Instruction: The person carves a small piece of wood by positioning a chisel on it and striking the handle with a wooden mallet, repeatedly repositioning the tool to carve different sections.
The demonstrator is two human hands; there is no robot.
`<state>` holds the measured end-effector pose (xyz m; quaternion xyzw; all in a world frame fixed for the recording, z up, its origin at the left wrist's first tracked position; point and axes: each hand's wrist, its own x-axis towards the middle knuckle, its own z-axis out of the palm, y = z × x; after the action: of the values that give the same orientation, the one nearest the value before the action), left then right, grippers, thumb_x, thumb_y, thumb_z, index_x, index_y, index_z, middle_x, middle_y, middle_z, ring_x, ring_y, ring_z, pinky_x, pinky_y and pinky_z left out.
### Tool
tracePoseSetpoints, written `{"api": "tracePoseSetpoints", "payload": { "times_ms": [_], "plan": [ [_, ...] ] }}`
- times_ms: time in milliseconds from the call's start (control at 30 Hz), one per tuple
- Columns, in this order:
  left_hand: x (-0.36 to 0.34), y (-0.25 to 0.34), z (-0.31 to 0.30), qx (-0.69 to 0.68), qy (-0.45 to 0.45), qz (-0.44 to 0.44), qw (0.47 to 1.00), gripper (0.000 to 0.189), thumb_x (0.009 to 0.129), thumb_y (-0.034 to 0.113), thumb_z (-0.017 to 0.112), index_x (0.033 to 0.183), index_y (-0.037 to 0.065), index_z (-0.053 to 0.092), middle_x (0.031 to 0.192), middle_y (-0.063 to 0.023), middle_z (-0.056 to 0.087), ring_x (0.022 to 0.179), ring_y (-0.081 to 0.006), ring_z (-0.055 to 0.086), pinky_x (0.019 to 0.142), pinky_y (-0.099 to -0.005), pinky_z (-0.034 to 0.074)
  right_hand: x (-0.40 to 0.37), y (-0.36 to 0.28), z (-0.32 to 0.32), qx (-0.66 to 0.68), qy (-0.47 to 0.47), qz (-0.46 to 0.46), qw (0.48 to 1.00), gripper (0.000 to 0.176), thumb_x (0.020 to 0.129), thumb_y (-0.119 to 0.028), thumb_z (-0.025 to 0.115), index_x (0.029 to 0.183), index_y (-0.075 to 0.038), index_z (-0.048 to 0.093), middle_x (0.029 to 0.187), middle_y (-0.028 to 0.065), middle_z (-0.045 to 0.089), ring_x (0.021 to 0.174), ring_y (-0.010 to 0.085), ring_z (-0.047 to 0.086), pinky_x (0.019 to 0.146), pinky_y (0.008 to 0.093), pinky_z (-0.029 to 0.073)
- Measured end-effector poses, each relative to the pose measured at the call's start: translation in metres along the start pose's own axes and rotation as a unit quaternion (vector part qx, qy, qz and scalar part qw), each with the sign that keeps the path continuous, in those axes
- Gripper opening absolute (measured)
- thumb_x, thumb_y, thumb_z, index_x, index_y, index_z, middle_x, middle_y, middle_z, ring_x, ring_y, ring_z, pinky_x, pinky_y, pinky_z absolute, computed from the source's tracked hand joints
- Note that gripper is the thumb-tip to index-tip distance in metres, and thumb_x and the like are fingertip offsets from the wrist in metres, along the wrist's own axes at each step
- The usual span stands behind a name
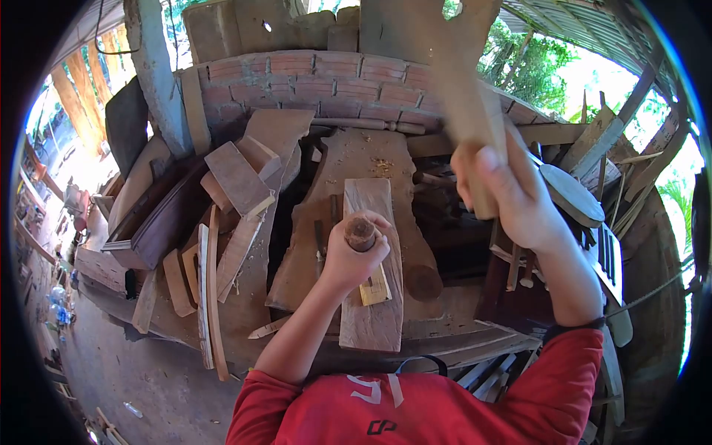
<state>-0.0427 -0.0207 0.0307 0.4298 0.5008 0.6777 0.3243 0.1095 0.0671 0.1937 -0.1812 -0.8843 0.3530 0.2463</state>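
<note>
My left hand (pixel 356 256) is wrapped around the wooden handle of a chisel (pixel 360 233), whose round, worn end points up at me. The hand hides most of the blade. Under it, a small pale yellow wood piece (pixel 376 288) lies on a long wooden board (pixel 371 326). My right hand (pixel 512 189) is raised to the right, fingers closed around a wooden mallet (pixel 471 96). The mallet's upper part is blurred and stands well apart from the chisel.
Under the board is a thick slab bench (pixel 356 152) with shavings on it. Wood blocks (pixel 239 178) and a dark drawer-like box (pixel 159 215) sit to the left. A round wooden post end (pixel 424 282) is right of the board. Behind rises a brick wall (pixel 297 78).
</note>
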Motion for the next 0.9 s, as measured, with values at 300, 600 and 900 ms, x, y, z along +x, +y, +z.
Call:
{"api": "tracePoseSetpoints", "payload": {
  "times_ms": [300, 600, 900],
  "plan": [
    [0.0, 0.002, 0.002, -0.011, -0.013, 0.0, 1.0, 0.013, 0.07, -0.002, 0.055, 0.083, 0.002, 0.055, 0.065, 0.0036, 0.052, 0.059, -0.0025, 0.048, 0.056, -0.019, 0.039, -0.003, -0.003, -0.003, -0.324, -0.149, -0.028, 0.934, 0.055, 0.085, -0.045, 0.046, 0.113, 0.002, 0.039, 0.082, 0.0245, 0.058, 0.079, 0.0398, 0.058, 0.068, 0.0415, 0.046],
    [-0.001, -0.001, 0.007, -0.01, 0.031, 0.065, 0.997, 0.014, 0.071, -0.003, 0.055, 0.084, 0.003, 0.056, 0.062, 0.0039, 0.052, 0.056, -0.0022, 0.048, 0.053, -0.0185, 0.04, -0.006, -0.01, 0.008, -0.337, -0.141, -0.082, 0.927, 0.051, 0.084, -0.042, 0.048, 0.111, 0.0, 0.043, 0.08, 0.0226, 0.059, 0.072, 0.0387, 0.059, 0.064, 0.0438, 0.048],
    [-0.003, -0.003, 0.003, -0.019, 0.026, 0.033, 0.999, 0.014, 0.071, -0.004, 0.054, 0.083, 0.002, 0.056, 0.063, 0.0039, 0.052, 0.054, -0.002, 0.048, 0.052, -0.0179, 0.04, 0.002, -0.009, 0.001, -0.422, -0.215, -0.038, 0.88, 0.055, 0.083, -0.047, 0.046, 0.11, 0.0, 0.041, 0.074, 0.0189, 0.06, 0.071, 0.0349, 0.061, 0.064, 0.0457, 0.047]
  ]
}}
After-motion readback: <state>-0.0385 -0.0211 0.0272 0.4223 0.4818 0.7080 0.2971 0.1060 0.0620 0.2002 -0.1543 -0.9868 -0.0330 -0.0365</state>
